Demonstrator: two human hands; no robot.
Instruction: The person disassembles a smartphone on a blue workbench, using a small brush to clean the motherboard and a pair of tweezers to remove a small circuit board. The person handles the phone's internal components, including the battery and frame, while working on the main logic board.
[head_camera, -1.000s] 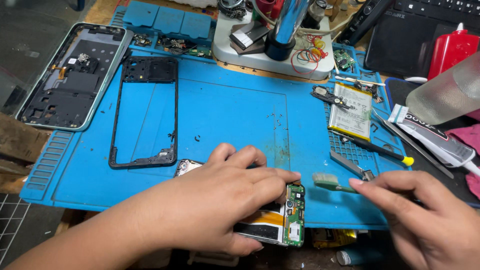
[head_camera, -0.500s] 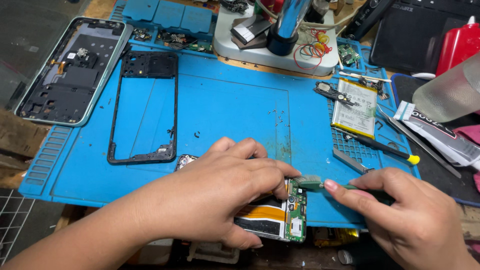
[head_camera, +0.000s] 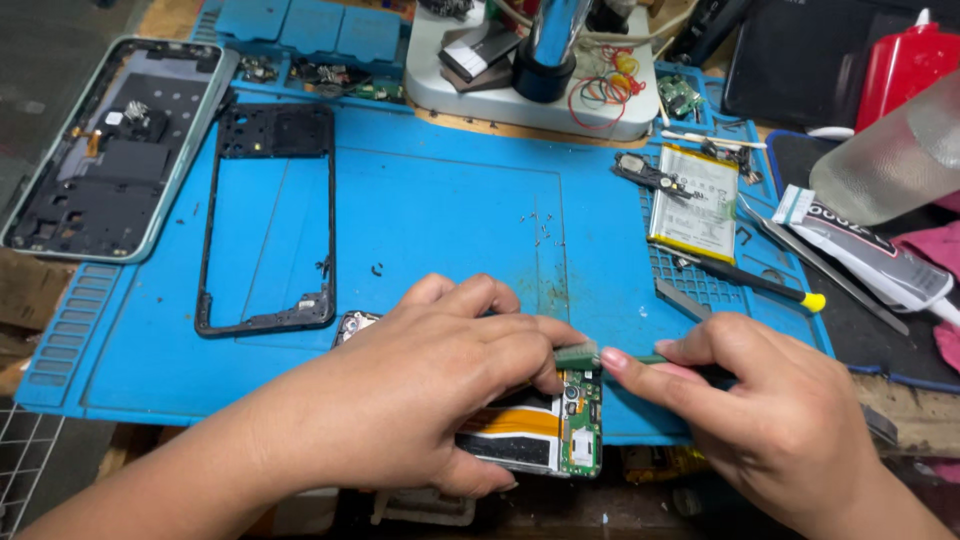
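Observation:
My left hand (head_camera: 440, 375) lies over an opened phone body (head_camera: 545, 435) at the front edge of the blue work mat (head_camera: 440, 220) and presses it down. An orange ribbon and a green circuit board show beyond my fingers. My right hand (head_camera: 770, 420) pinches a thin green-tipped tool (head_camera: 580, 355), and its tip rests at the top of the green board, right by my left fingertips. Most of the phone is hidden under my left hand.
A black phone frame (head_camera: 265, 220) lies on the mat's left, and a grey back housing (head_camera: 105, 150) beyond it. At right sit a flat battery (head_camera: 695, 205), a yellow-tipped screwdriver (head_camera: 750, 280), tweezers, a glue tube (head_camera: 870, 255) and a clear bottle (head_camera: 890, 150). A microscope base (head_camera: 540, 70) stands at the back.
My right hand has moved left with the green-tipped tool, from apart at the right until its tip meets the board by my left fingers. My left hand stays on the phone.

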